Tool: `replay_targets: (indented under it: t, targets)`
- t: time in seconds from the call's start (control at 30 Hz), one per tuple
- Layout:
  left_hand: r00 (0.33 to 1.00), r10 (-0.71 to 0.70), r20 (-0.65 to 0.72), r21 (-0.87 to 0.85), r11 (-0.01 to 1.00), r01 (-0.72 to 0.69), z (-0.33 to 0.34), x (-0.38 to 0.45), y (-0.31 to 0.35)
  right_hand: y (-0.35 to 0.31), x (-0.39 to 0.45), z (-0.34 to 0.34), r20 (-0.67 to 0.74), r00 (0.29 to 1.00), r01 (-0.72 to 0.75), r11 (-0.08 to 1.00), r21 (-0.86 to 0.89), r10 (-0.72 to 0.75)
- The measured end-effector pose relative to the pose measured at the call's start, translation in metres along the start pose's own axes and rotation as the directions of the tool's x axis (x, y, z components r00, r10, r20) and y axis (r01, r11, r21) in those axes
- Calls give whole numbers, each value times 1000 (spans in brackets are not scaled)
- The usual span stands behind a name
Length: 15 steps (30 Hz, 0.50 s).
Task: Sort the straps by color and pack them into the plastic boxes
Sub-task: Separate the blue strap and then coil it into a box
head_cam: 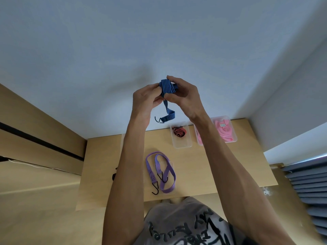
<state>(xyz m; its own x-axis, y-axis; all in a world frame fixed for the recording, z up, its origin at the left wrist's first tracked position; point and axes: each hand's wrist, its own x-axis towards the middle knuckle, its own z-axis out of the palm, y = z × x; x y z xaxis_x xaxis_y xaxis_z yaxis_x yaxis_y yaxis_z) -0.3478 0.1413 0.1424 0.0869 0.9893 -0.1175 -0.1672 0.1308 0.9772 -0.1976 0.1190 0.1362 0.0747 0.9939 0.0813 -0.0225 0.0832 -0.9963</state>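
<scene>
Head view: we clamp both grips, left hand and right hand, on the half-rolled blue strap; red and pink are boxed, purple is unpacked.

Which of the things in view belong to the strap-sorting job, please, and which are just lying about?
Job: blue strap held by left hand and right hand; purple straps; box with red strap; box with pink straps.

Lying about: white cord; grey slats.

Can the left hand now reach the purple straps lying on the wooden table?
Probably not at once. The left hand shares a grip with the right hand on the blue striped elastic strap, raised high. Nothing lies over the purple straps on the wooden table.
</scene>
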Motion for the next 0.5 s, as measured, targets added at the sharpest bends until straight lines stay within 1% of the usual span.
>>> replay_targets:
  t: [0.03,0.1,0.13,0.17,0.23,0.4,0.5]
  targets:
    - [1000,-12,-27,-38,999,11,-1,-1,-1,0,0,0,-21,1000,2,1000,9,-2]
    - [992,-101,-76,-90,991,94,-5,-1,-1,2,-2,0,-57,998,1,1000,4,-1]
    - [985,-149,-81,-57,988,145,-6,-1,-1,4,-3,0,-69,998,-1,1000,-15,0]
    - [981,-178,-76,18,984,179,-7,-1,-1,6,-5,0,-76,997,-2,999,-36,0]
    - [980,-188,-71,143,970,197,-9,1,0,9,-7,2,-86,996,-12,999,-46,8]
    - [960,-259,-109,164,947,274,-7,5,5,11,-9,1,-87,996,-29,999,-38,25]
    - [961,-259,-93,175,946,272,-6,5,3,10,-9,-2,-78,996,-39,998,-44,35]
